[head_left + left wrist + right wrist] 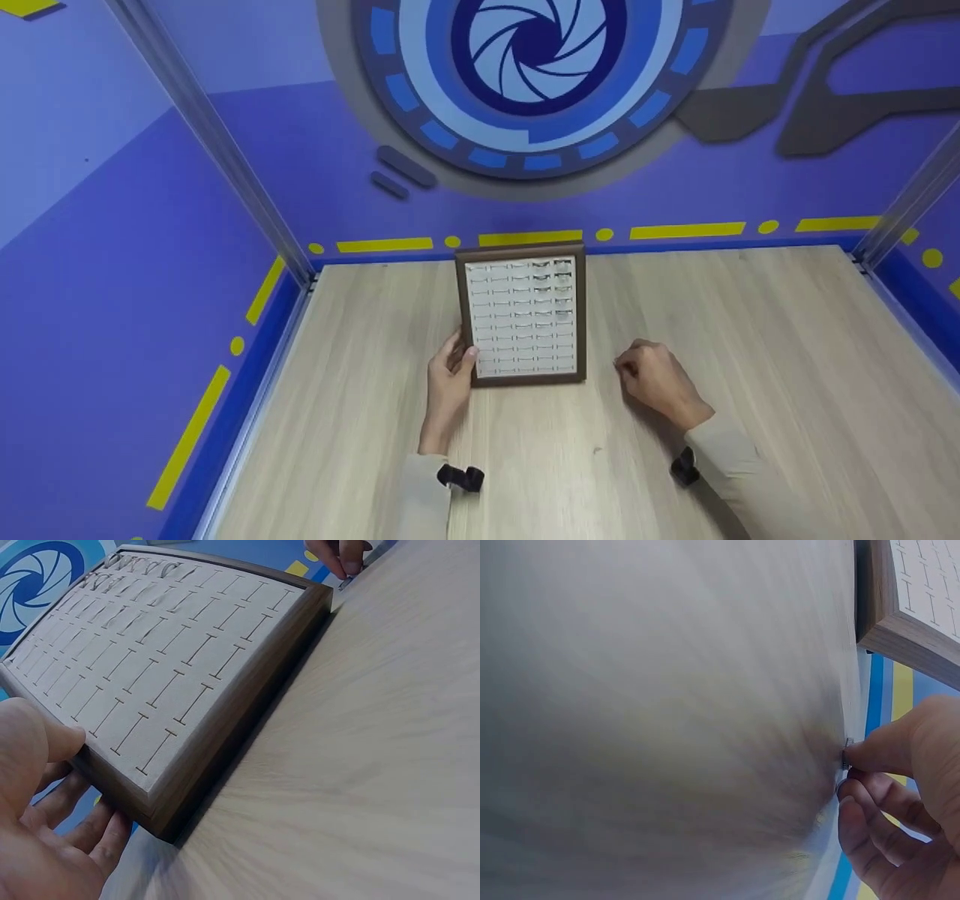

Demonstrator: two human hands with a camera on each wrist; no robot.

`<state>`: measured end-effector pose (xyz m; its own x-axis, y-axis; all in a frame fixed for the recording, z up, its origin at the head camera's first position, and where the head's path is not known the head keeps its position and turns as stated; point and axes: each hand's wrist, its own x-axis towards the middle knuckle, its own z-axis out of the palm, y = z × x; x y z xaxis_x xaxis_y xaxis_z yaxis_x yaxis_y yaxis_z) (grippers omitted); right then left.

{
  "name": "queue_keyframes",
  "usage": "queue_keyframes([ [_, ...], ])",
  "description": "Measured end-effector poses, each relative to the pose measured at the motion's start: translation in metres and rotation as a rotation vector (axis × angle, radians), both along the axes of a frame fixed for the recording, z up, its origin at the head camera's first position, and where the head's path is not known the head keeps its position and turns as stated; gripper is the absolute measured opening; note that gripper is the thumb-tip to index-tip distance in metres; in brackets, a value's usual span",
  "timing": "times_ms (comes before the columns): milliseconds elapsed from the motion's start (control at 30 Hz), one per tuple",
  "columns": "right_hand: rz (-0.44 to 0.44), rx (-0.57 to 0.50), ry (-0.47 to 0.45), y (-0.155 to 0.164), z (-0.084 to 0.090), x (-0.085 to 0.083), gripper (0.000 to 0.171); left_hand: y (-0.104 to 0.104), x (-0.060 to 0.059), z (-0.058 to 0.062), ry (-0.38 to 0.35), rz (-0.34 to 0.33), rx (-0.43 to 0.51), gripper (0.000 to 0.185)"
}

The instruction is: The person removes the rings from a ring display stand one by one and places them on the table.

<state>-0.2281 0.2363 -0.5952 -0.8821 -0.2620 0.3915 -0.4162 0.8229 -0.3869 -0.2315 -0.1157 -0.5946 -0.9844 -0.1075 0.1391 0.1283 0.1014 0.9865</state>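
Observation:
A ring display tray [523, 337] with a brown wooden frame and a white slotted pad stands propped up on the table. Several rings [562, 289] sit in slots at its upper right. My left hand [448, 379] grips the tray's lower left side, thumb [64, 739] over the front edge and the other fingers behind. To the right of the tray, my right hand [656, 379] is low over the table, pinching a small silvery ring [847, 754] between thumb and fingertips. Most slots in the lower rows hold nothing.
The pale wooden table [787, 360] extends around both hands. Behind it rises a blue and purple printed wall [300, 165], with a metal post [217, 142] at the left corner. Dark wrist cameras [460, 478] are strapped to both sleeves.

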Motion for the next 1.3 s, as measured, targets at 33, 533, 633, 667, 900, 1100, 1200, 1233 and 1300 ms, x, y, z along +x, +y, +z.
queue_keyframes([
  [33,-0.001,-0.003,0.005,0.000,0.001,0.000,0.008,0.000,0.000,0.000,-0.002,-0.001,0.002,0.052],
  [533,0.028,-0.103,0.069,-0.015,0.038,-0.002,0.014,0.001,0.001,0.000,0.007,0.025,-0.005,0.055],
  [633,0.026,-0.124,0.084,-0.020,0.047,-0.002,0.014,0.000,0.001,0.000,0.001,0.026,-0.019,0.056],
  [667,0.027,-0.131,0.092,-0.022,0.049,-0.002,0.014,0.000,0.001,0.001,0.001,0.024,-0.022,0.057],
  [900,0.066,-0.185,0.181,-0.037,0.066,-0.007,0.017,0.000,0.000,0.002,-0.001,0.000,-0.062,0.052],
  [1100,0.102,-0.185,0.241,-0.052,0.074,-0.012,0.018,0.001,-0.001,0.001,0.012,0.006,-0.067,0.050],
  [1200,0.117,-0.174,0.265,-0.058,0.075,-0.015,0.018,0.002,-0.001,0.000,0.017,0.009,-0.064,0.049],
  [1233,0.122,-0.171,0.273,-0.060,0.074,-0.015,0.018,0.002,-0.001,0.000,0.016,0.009,-0.064,0.049],
  [1300,0.123,-0.162,0.293,-0.063,0.073,-0.017,0.018,0.003,-0.002,-0.001,0.018,0.009,-0.061,0.048],
])
